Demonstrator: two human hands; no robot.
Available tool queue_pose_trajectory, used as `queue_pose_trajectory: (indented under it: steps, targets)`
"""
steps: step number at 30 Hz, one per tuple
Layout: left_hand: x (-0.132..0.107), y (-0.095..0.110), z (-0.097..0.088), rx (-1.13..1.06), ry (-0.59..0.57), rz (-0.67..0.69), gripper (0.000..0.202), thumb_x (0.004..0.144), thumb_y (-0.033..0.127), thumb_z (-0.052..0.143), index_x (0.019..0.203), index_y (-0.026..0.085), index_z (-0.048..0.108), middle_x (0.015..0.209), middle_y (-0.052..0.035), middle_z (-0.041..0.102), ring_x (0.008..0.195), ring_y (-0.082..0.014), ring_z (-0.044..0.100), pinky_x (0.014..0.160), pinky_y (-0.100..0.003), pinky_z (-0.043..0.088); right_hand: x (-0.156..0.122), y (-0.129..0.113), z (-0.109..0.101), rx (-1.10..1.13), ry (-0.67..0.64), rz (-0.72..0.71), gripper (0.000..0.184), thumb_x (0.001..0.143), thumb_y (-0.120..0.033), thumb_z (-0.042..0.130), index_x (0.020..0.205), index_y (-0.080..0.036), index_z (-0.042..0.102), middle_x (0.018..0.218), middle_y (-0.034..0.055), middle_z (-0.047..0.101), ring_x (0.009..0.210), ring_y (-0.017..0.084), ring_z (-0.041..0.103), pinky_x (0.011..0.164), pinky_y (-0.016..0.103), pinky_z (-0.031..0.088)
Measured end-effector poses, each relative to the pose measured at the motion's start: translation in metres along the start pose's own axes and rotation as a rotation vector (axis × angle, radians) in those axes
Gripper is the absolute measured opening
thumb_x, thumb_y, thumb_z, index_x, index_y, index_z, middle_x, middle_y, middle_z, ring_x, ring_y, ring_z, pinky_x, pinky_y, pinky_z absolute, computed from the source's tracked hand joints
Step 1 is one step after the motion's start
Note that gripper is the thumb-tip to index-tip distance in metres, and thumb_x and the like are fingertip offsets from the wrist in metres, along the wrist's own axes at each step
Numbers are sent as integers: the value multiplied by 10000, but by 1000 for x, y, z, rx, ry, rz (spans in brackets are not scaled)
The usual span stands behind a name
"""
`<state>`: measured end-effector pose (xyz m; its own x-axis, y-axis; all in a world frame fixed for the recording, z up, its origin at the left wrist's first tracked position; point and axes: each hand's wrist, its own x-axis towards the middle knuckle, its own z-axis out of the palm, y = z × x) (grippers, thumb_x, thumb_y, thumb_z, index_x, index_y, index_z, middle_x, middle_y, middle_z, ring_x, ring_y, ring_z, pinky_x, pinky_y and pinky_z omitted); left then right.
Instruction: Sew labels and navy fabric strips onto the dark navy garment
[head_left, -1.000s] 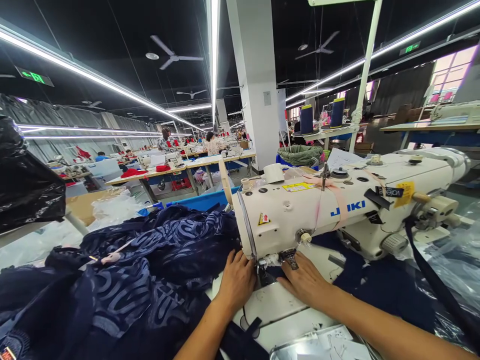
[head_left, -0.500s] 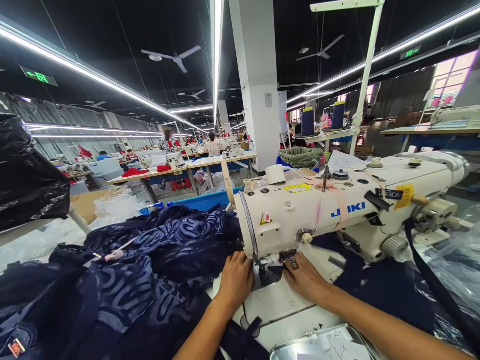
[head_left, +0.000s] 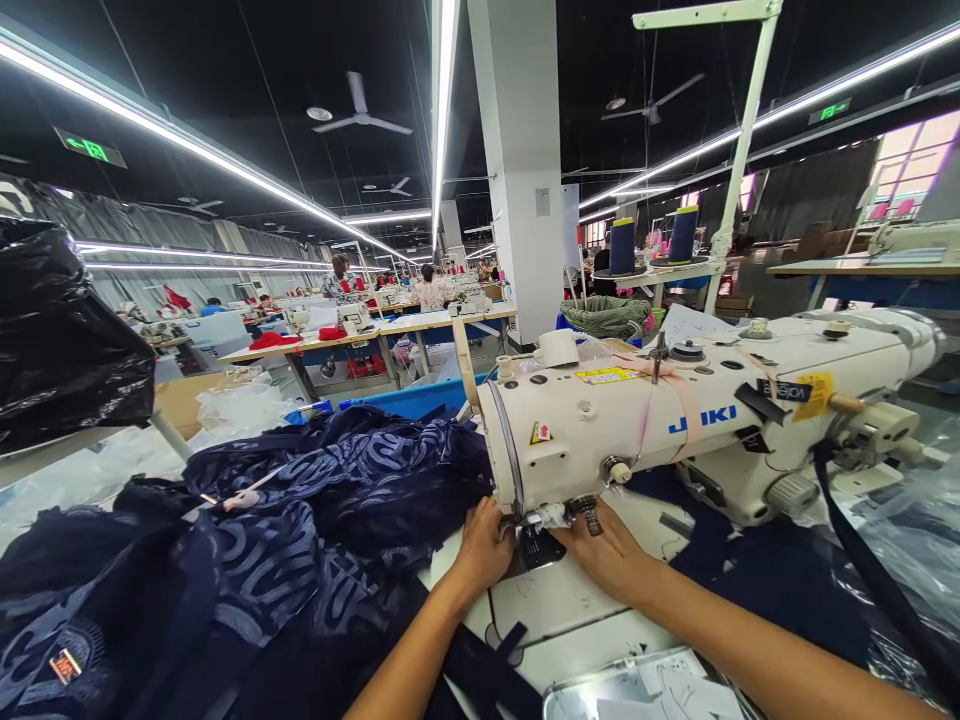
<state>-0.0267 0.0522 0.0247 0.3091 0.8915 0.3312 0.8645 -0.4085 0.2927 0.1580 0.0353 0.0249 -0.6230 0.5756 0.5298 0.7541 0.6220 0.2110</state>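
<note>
L hand [head_left: 484,548] seen curled, R hand [head_left: 604,552] bent, both by sewing machine [head_left: 592,425] needle; grip can't be told. Dark fabric pc. [head_left: 553,550] seen betw. them, twd near edge of bench [head_left: 589,652]. Navy garments [head_left: 277,565] heaped along L edge; metal tray [head_left: 568,706] set at near edge.

The fabric [head_left: 262,580] is dark navy, patterned with pale grey-blue curving shapes. The sewing machine [head_left: 585,435] is off-white with blue lettering [head_left: 703,420] and a yellow label [head_left: 605,376]. The thread spools [head_left: 622,248] are navy with yellow tops. The bag [head_left: 67,340] is black.
</note>
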Motion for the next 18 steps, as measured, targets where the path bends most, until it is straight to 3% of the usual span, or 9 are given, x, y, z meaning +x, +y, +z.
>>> queue_pose_trajectory:
  steps: [8, 12, 18]
  targets:
    - [-9, 7, -8, 111, -23, 27, 273, 710, 27, 428, 833, 192, 608, 893, -50, 630, 930, -219, 525, 824, -398, 386, -14, -8, 10, -155, 47, -91, 468, 729, 6, 435, 1146, -173, 549, 960, 111, 642, 873, 219, 580, 825, 373, 410]
    - [-11, 10, -12, 189, -21, 63, 242, 712, 45, 450, 813, 183, 621, 859, -69, 633, 921, -230, 527, 874, -425, 335, -16, 9, 14, 50, -56, -34, 481, 720, -30, 453, 1137, -242, 564, 983, 82, 625, 944, 221, 549, 851, 389, 397]
    - [-16, 11, -17, 267, -14, 78, 260, 734, 57, 444, 878, 185, 618, 889, -81, 630, 946, -242, 510, 908, -468, 292, -18, 22, 9, 254, -179, -67, 426, 731, -66, 479, 1120, -206, 582, 977, 92, 622, 917, 216, 549, 806, 350, 436]
